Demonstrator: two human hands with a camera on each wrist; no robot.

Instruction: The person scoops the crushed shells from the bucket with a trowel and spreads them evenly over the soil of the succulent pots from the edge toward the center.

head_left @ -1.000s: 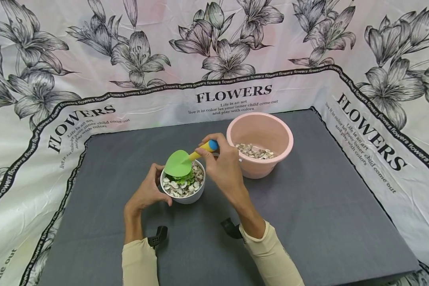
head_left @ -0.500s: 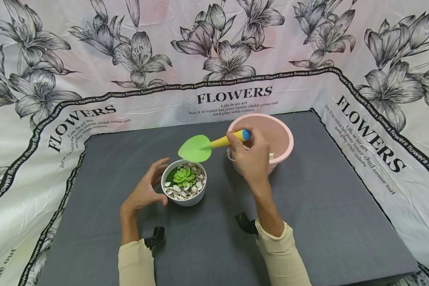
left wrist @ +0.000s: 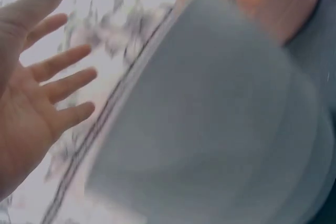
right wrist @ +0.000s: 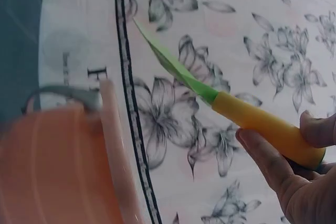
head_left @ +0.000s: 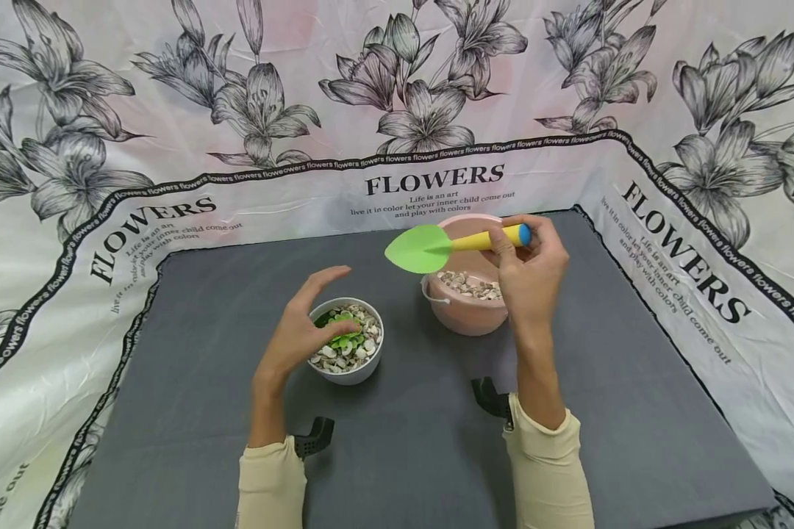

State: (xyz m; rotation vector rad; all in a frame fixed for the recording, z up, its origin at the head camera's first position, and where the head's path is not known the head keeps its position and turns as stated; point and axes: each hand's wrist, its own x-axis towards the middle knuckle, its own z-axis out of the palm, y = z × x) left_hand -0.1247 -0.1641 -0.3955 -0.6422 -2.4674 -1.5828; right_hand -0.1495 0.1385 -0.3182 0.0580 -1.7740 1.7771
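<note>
My right hand (head_left: pixel 532 275) pinches the yellow handle of a toy trowel (head_left: pixel 420 248) between thumb and fingers. The trowel's green blade points left, held above and in front of a pink bucket (head_left: pixel 470 316). Pale stone or shell chips (head_left: pixel 473 285) lie in the bucket. My left hand (head_left: pixel 301 327), fingers spread and holding nothing, is raised beside a white pot (head_left: pixel 353 376). A green succulent (head_left: pixel 347 339) stands among similar chips in that pot, partly behind the left thumb. In the right wrist view the trowel (right wrist: pixel 257 121) shows edge-on, with the bucket (right wrist: pixel 52 166) at lower left.
A dark grey tabletop (head_left: pixel 410 455) lies under the pot and bucket. Behind it hangs a white cloth (head_left: pixel 344 213) printed with flowers and lettering. The bucket's thin handle (head_left: pixel 431 294) hangs down its left side.
My right hand has carried the trowel from over the pot rightward and up to the bucket. My left hand has let go of the pot and risen, shifting slightly right.
</note>
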